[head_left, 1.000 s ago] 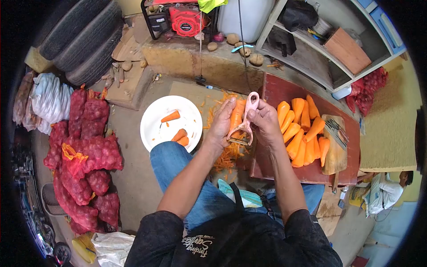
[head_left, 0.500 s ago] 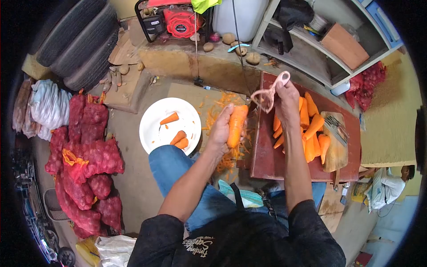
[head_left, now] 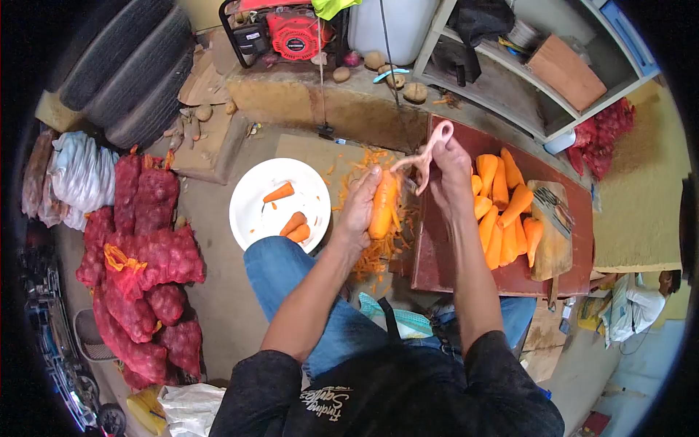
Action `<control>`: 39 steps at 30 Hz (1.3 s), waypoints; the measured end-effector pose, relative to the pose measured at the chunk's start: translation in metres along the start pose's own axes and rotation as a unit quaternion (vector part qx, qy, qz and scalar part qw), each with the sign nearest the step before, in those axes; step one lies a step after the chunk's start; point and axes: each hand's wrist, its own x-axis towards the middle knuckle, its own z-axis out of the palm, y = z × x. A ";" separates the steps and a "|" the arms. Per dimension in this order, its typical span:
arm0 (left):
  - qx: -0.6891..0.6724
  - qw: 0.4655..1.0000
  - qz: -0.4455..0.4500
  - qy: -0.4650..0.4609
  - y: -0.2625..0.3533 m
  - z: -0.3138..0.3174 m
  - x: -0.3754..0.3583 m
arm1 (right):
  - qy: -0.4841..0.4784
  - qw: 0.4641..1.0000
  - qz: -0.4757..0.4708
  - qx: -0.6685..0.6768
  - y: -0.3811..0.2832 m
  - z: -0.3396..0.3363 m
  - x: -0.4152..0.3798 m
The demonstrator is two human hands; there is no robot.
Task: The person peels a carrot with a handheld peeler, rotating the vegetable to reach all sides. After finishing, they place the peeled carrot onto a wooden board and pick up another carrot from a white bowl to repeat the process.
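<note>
My left hand [head_left: 359, 206] is wrapped round a thick orange carrot [head_left: 381, 210], held over the floor. In my right hand [head_left: 451, 171] is a pink Y-shaped peeler [head_left: 424, 158], gripped by its handle, its head close to the carrot's upper end. Orange peelings [head_left: 375, 262] lie scattered below on a flattened cardboard sheet [head_left: 306, 149]. To the left, a white basin [head_left: 244, 186] holds a few carrot pieces [head_left: 278, 192]. On the red table [head_left: 444, 269] at the right, a pile of peeled carrots [head_left: 502, 211] rests beside a wooden cutting board [head_left: 551, 251] with a knife on it.
Red mesh sacks of onions [head_left: 153, 251] are heaped at the left, below stacked tyres [head_left: 131, 73]. A red generator [head_left: 295, 40], potatoes [head_left: 415, 92] and a shelf [head_left: 502, 80] line the back. Another person [head_left: 633, 306] is at the far right.
My right hand has moved left and slightly down, bringing the peeler from above the table to the carrot's top. The carrot has stayed in my left hand, shifting slightly.
</note>
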 end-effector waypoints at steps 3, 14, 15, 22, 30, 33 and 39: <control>0.006 1.000 -0.026 -0.010 -0.005 -0.002 -0.002 | 0.044 0.993 -0.063 -0.085 -0.008 -0.011 0.018; 0.012 0.999 0.003 0.038 -0.007 0.001 0.003 | -0.013 0.998 0.001 -0.061 0.003 0.025 -0.028; 0.003 0.999 0.003 0.033 -0.005 0.004 0.000 | -0.008 0.997 -0.011 -0.071 0.003 0.023 -0.018; 0.002 1.000 0.001 0.008 -0.004 -0.003 0.003 | 0.080 0.988 -0.080 -0.104 -0.004 -0.021 0.033; -0.035 0.998 -0.021 0.057 0.004 -0.009 0.008 | 0.008 0.998 0.039 -0.040 0.004 0.021 -0.071; 0.015 0.997 0.007 0.074 -0.001 -0.002 0.006 | -0.024 0.999 0.030 -0.032 0.008 0.024 -0.068; 0.050 0.999 -0.015 0.002 -0.002 -0.001 0.000 | -0.007 1.000 0.000 0.026 0.009 0.006 -0.008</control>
